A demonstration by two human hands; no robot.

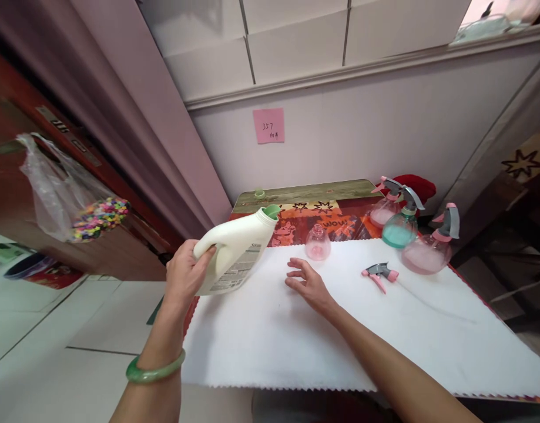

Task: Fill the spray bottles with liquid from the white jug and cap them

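Observation:
My left hand [185,273] grips the handle of a white detergent jug [237,249], which is tilted with its green spout toward the right and its cap off. A green cap [260,193] lies at the far edge of the table. An open pink bottle [318,242] without a sprayer stands on the white cloth [296,335], just beyond my right hand [307,283]. That hand rests on the cloth with fingers spread and holds nothing. A loose pink and grey sprayer head [379,274] with its tube lies to the right.
Three spray bottles stand at the back right: a pink one [384,208], a teal one [402,226] and a larger pink one [428,249]. A pink note [268,125] is stuck on the wall. A plastic bag of beads [76,205] hangs at left.

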